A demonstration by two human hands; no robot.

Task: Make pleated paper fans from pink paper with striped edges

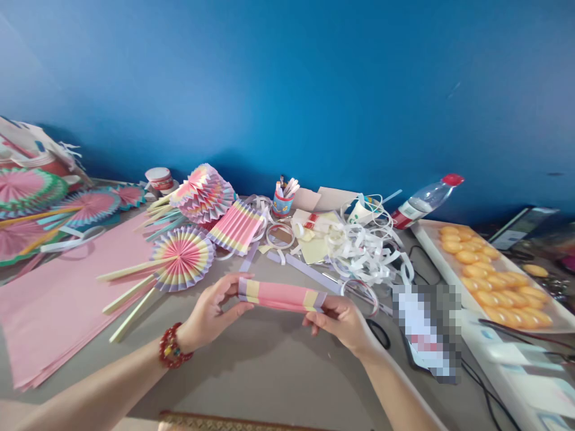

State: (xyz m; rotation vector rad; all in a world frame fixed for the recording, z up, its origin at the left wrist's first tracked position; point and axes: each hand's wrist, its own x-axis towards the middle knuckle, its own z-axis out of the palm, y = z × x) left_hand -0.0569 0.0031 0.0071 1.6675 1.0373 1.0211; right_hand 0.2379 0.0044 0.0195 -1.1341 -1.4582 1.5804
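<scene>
My left hand [220,308] pinches one end of a folded paper strip [283,296], and my right hand [341,320] grips its other end. The strip is pink in the middle, with yellow and lilac bands at both ends, and is held level above the grey table. Red beads circle my left wrist. Just beyond my left hand lies a round pleated paper fan [183,258] with pale sticks. Behind the strip rests a pleated pink sheet [238,226] with yellow and lilac edges. How many layers the strip has, I cannot tell.
Pink paper sheets [76,299] and more fans lie at left. White paper strips [363,245] pile up ahead, near a pen cup [282,203] and a plastic bottle [426,200]. At right are a phone-like blurred item [426,335], cables and a tray of yellow pieces [494,281].
</scene>
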